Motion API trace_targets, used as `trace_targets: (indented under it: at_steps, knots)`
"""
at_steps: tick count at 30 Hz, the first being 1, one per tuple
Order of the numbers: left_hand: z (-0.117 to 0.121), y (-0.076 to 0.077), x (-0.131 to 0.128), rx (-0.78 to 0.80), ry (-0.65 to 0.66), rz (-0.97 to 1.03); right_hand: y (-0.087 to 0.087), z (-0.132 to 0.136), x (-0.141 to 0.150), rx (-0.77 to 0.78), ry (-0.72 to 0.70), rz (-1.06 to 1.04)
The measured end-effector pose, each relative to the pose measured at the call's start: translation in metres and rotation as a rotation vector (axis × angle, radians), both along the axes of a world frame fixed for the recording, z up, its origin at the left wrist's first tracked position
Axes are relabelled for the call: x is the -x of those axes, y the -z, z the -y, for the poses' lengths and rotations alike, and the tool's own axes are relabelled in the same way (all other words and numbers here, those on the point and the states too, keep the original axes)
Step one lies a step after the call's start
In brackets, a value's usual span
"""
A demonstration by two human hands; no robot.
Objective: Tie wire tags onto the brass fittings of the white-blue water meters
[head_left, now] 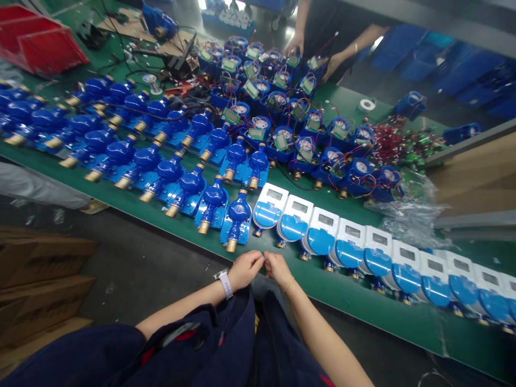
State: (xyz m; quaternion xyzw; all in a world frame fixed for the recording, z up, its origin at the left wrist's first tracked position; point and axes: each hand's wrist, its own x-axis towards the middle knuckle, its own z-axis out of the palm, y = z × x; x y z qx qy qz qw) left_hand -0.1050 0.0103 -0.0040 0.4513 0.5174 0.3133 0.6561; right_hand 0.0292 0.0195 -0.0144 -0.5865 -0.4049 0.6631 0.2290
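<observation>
Since the view at the fingertips is poor, any small item pinched there cannot be told: the left hand (245,270) and right hand (278,269) are held curled together at the edge of the green worktop (330,293), nearest a blue water meter (237,215) and a white-cased water meter (269,207).

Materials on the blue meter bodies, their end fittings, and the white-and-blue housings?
The blue water meter bodies look like cast metal under glossy blue paint or powder coat, going by their rounded cast forms; coated plastic can't be excluded. The end fittings look like bare brass, from their yellow metallic sheen. The white-and-blue housings look like smooth moulded plastic with a satin finish.
</observation>
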Motion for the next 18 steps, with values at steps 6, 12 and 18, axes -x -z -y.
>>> trace_targets:
  at_steps: [6, 12, 18]
  knots:
    - [-0.003, 0.007, 0.000, 0.115, 0.044, 0.084, -0.005, -0.004, -0.008, -0.176, -0.169, -0.005]
    - [-0.008, 0.001, -0.003, 0.043, 0.008, 0.067, -0.006, -0.011, -0.006, -0.095, -0.115, 0.034]
    - [-0.011, 0.005, -0.004, 0.096, -0.019, 0.088, -0.011, -0.020, -0.008, -0.174, -0.226, 0.105]
